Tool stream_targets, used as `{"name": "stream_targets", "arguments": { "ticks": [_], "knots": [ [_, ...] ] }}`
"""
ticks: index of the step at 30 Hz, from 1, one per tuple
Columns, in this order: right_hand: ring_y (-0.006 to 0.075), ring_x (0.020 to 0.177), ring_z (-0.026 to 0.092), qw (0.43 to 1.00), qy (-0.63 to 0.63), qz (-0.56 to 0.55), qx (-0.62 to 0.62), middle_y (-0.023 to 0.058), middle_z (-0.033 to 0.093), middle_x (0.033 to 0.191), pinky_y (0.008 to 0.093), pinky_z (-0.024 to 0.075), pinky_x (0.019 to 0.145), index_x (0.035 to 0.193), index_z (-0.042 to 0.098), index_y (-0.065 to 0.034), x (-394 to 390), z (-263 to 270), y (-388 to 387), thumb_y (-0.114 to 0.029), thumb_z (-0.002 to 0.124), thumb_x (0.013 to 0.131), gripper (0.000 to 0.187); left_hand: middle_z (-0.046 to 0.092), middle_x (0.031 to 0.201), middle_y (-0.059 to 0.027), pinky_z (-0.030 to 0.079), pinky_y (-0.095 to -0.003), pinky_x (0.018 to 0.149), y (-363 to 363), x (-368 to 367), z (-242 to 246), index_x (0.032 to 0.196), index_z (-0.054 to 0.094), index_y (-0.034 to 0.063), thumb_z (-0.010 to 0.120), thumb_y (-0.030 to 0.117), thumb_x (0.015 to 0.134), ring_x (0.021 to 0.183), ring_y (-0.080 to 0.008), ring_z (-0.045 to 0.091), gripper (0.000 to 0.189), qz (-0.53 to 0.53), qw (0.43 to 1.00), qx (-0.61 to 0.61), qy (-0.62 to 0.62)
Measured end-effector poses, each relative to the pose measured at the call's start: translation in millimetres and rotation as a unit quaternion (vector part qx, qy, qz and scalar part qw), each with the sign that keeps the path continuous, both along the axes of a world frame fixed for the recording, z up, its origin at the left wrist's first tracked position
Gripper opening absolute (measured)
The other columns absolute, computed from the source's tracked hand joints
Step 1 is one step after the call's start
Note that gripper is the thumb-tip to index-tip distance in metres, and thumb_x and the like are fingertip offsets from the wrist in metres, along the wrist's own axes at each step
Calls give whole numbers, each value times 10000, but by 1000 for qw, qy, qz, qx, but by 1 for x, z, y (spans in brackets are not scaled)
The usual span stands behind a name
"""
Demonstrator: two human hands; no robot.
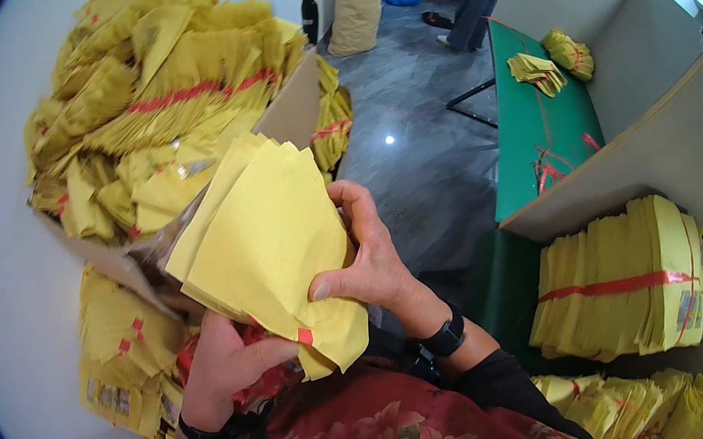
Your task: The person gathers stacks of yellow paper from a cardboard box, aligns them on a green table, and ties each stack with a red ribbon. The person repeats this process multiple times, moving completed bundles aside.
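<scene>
Both of my hands hold a small stack of yellow paper sheets (pixel 275 228) in front of my body. My right hand (pixel 366 256) grips the stack's right edge, thumb on top and fingers curled behind. Under the near edge, my left hand (pixel 242 360) supports it, its thumb along the edge and its other fingers mostly hidden. A small red mark (pixel 305 336) shows near the stack's lower corner. Just beyond and left of the stack stands a cardboard box (pixel 292 91) heaped with bundles of yellow paper (pixel 175 77), some tied with red strip.
More tied yellow bundles (pixel 622 280) stand at the right, with others below. A green table (pixel 523 122) holds yellow paper and loose red string (pixel 546 170). Beside a woven sack (pixel 356 19) and a black stand (pixel 309 2), a person (pixel 475 6) stands at the back.
</scene>
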State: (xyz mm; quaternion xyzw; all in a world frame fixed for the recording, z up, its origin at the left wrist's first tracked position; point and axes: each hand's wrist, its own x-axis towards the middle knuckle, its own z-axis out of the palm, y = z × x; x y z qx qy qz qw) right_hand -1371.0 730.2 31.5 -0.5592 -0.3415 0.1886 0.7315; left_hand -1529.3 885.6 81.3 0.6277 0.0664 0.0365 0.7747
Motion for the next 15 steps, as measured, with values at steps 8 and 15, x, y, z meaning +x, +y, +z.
{"name": "stream_targets", "arguments": {
  "ticks": [8, 15],
  "knots": [
    [186, 1129, 551, 995, -1, -95, -21, 103, 530, 1237, 334, 472, 991, 1395, 356, -49, 148, 3, -82, -247, 944, 641, 976, 627, 1244, -96, 478, -319, 971, -58, 176, -24, 1304, 533, -41, 627, 80, 923, 1122, -169, 605, 410, -60, 998, -1, -15],
    [194, 1162, 538, 980, 11, -185, -78, 107, 546, 1232, 343, 445, 1010, 1398, 382, -29, 239, -14, -120, -339, 934, 634, 992, 618, 1264, -87, 461, -330, 999, -83, 290, -35, 1331, 523, -19, 674, 120, 903, 1134, -182, 596, 474, -105, 993, 7, 46]
  ]
}}
